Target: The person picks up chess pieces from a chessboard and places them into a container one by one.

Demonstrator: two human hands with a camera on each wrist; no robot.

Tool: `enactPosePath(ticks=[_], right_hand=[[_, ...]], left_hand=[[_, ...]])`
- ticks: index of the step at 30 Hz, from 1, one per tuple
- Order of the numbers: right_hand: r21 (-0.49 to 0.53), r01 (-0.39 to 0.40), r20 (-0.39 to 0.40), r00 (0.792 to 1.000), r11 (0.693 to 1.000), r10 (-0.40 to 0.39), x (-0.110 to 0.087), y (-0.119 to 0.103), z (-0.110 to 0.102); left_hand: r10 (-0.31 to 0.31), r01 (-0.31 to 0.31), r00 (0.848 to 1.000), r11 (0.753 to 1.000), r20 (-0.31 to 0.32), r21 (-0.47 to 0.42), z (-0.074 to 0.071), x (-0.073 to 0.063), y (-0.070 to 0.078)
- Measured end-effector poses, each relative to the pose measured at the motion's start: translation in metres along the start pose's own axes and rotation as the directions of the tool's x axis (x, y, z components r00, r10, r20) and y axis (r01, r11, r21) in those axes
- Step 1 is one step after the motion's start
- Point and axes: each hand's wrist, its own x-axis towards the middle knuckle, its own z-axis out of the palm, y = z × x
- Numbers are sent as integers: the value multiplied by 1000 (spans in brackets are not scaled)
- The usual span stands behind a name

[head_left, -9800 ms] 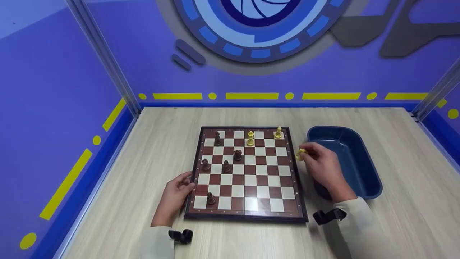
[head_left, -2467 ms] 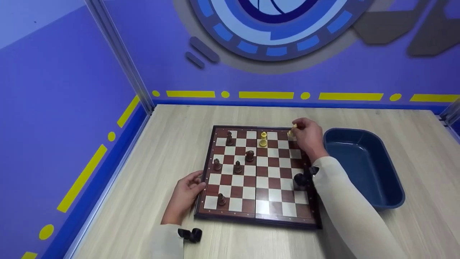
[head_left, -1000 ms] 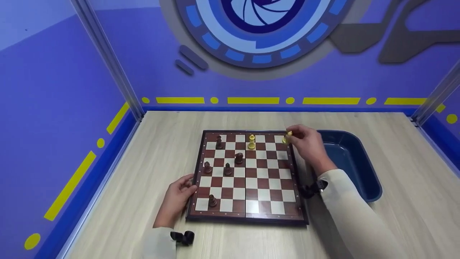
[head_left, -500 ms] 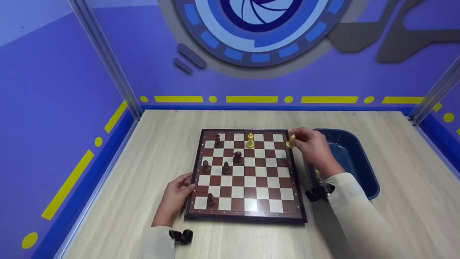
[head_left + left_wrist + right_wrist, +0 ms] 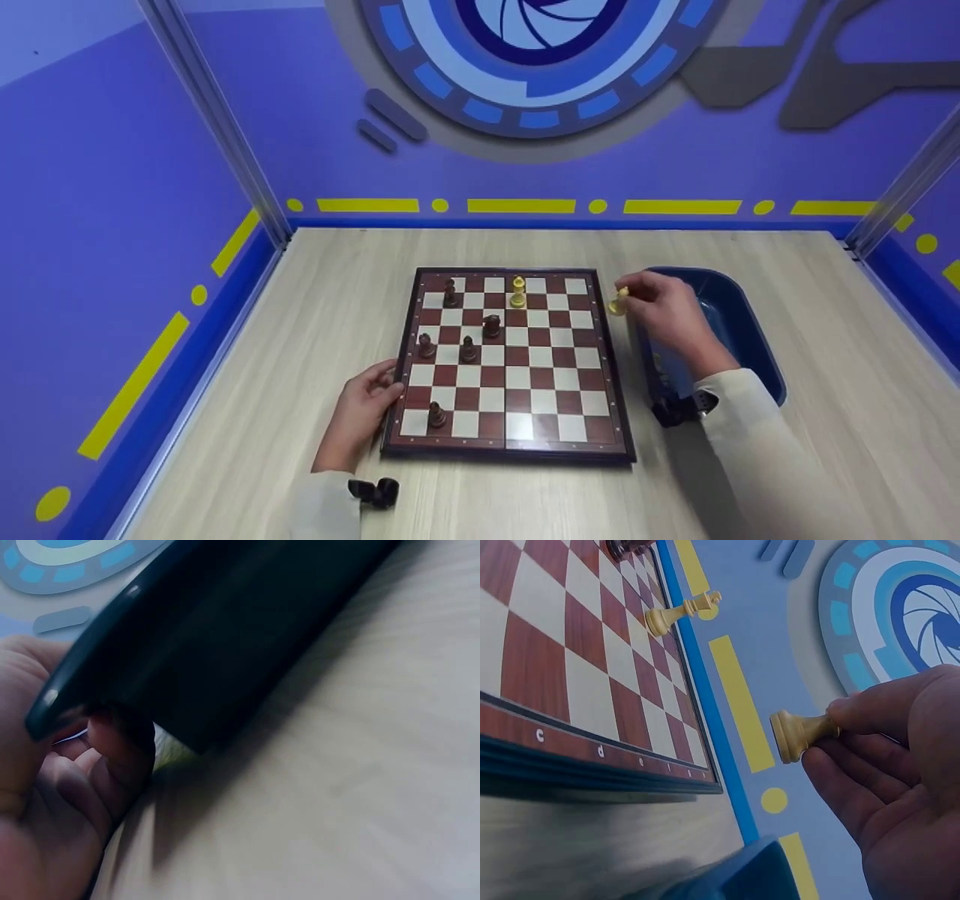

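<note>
My right hand (image 5: pixel 669 315) pinches a small yellow chess piece (image 5: pixel 618 301) between thumb and fingertips, just off the right edge of the chessboard (image 5: pixel 566 360). In the right wrist view the piece's round base points toward the board and the fingers hide its top. A yellow king (image 5: pixel 518 292) stands near the back edge. Several dark brown chess pieces, among them a knight (image 5: pixel 491 325), stand on the left half. My left hand (image 5: pixel 356 411) grips the board's left edge, thumb near the top rim and fingers curled under it in the left wrist view.
A dark blue plastic bin (image 5: pixel 754 319) stands right of the board, partly under my right hand and forearm. Small yellow pieces (image 5: pixel 660 367) show dimly at its near left side. Blue printed walls (image 5: pixel 480 172) close off the back and sides of the wooden table (image 5: pixel 360 262).
My right hand took the yellow piece from the board's back right corner and has carried it rightward, past the edge toward the bin. My left hand has stayed on the board.
</note>
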Motion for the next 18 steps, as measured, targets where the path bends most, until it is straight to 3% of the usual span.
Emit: enactPosePath(ticks=[7, 18], right_hand=[[27, -42, 15, 999, 999, 42, -6, 6, -7], [-2, -65, -2, 998, 998, 65, -13, 18, -17]], left_hand=[[2, -2, 1000, 997, -1, 75, -2, 1, -1], [19, -18, 1000, 995, -3, 94, -1, 0, 0]])
